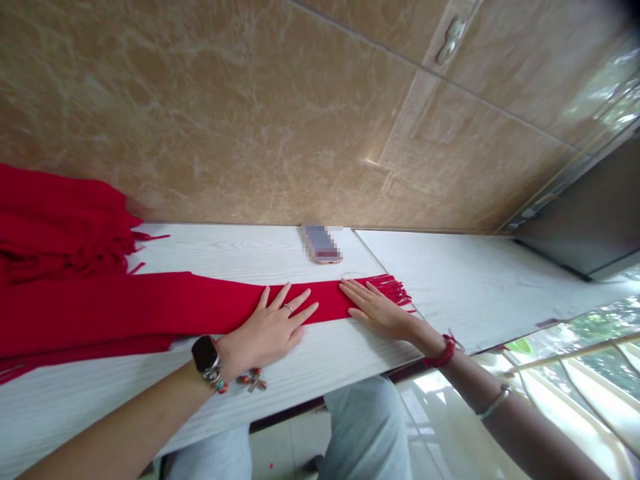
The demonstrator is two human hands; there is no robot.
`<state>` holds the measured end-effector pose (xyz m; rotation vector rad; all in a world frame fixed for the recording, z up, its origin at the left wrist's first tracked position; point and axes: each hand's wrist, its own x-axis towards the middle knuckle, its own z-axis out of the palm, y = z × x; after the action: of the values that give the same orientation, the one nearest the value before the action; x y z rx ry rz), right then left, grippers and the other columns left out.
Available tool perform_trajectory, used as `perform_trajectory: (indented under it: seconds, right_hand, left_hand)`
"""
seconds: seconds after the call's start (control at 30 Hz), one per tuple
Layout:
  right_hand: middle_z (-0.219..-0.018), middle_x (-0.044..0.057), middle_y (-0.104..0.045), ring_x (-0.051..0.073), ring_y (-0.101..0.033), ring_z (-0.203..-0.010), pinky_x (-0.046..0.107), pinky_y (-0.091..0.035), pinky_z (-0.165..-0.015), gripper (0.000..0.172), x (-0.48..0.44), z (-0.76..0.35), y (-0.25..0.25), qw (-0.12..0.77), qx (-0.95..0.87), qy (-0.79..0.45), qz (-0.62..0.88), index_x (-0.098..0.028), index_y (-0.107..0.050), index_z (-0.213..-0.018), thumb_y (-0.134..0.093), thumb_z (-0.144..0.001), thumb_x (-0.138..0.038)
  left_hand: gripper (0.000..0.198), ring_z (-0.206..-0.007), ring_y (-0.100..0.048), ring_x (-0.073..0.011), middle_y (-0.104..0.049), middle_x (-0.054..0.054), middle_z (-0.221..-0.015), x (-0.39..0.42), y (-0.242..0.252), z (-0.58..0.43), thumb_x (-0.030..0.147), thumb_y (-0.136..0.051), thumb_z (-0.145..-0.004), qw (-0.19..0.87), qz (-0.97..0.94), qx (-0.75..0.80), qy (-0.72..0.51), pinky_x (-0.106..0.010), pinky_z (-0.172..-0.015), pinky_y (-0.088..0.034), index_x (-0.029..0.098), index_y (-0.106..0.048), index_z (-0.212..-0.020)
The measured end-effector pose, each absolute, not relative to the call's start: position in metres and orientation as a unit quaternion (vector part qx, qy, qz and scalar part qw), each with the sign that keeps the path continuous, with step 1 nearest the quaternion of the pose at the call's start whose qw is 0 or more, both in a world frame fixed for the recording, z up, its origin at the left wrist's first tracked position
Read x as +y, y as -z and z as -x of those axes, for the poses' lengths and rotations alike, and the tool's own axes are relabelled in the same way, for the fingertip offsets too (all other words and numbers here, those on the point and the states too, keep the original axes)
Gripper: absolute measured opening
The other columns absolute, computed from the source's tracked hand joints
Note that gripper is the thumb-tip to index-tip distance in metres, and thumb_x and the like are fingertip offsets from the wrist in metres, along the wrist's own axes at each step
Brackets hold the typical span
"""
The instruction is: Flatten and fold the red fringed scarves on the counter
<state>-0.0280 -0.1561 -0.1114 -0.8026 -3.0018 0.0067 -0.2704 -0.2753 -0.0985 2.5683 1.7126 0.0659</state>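
A long red scarf [150,307] with fringed ends lies stretched across a white wood-grain table [475,280]. My left hand [270,330] rests flat on the scarf near its middle, fingers spread; a ring is on one finger, a dark watch and bead bracelet on the wrist. My right hand [377,310] lies flat on the scarf's right end, fingers stretched, just short of the fringe [397,288]; a red cord circles that wrist. More of the red cloth is bunched at the far left [55,227].
A pink phone [321,244] lies on the table by the wall, just behind the scarf. A tan marble-tile wall [280,113] backs the table. A dark panel [585,227] stands at the right. My knees in light trousers [365,427] show below the table edge.
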Motion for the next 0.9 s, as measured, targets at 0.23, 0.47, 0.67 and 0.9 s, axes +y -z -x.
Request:
perform_trajectory:
  seconds: [0.23,0.47,0.67,0.9]
  right_hand:
    - [-0.141,0.02,-0.025,0.028,-0.017,-0.132,0.053,-0.022,-0.103,0.055,-0.15,0.017,0.098,0.037,-0.935,0.037,0.35,-0.008,-0.026,-0.137,-0.026,-0.091,-0.039]
    - [-0.142,0.016,-0.026,0.025,-0.019,-0.132,0.048,-0.023,-0.105,0.056,-0.166,0.083,0.106,0.067,-0.961,-0.029,0.268,-0.011,-0.024,-0.138,-0.026,-0.091,-0.042]
    - [-0.14,0.02,-0.028,0.028,-0.022,-0.13,0.054,-0.026,-0.1,0.052,-0.115,-0.002,0.122,0.033,-0.936,0.025,0.349,-0.007,-0.027,-0.136,-0.023,-0.092,-0.036]
    - [-0.138,0.022,-0.031,0.029,-0.023,-0.129,0.058,-0.028,-0.097,0.051,-0.093,-0.043,0.106,0.06,-0.901,0.055,0.426,-0.009,-0.029,-0.135,-0.022,-0.093,-0.036]
  left_hand:
    - [0.046,-0.132,-0.011,-0.0372,-0.021,-0.002,-0.146,-0.276,0.099,0.269,0.031,-0.033,-0.089,0.029,-0.819,0.572,-0.038,-0.069,-0.094,-0.012,0.041,-0.027,-0.133]
    - [0.046,-0.132,-0.013,-0.0341,-0.025,-0.007,-0.144,-0.276,0.101,0.271,0.033,-0.033,-0.089,0.026,-0.82,0.57,-0.044,-0.066,-0.097,-0.013,0.032,-0.029,-0.135]
    - [0.048,-0.133,-0.011,-0.0339,-0.022,-0.008,-0.145,-0.276,0.101,0.27,0.036,-0.033,-0.089,0.035,-0.815,0.577,-0.043,-0.065,-0.097,-0.013,0.026,-0.028,-0.136]
    - [0.047,-0.133,-0.012,-0.0335,-0.022,-0.007,-0.145,-0.276,0.101,0.27,0.034,-0.032,-0.089,0.033,-0.814,0.579,-0.044,-0.065,-0.097,-0.013,0.028,-0.029,-0.136]
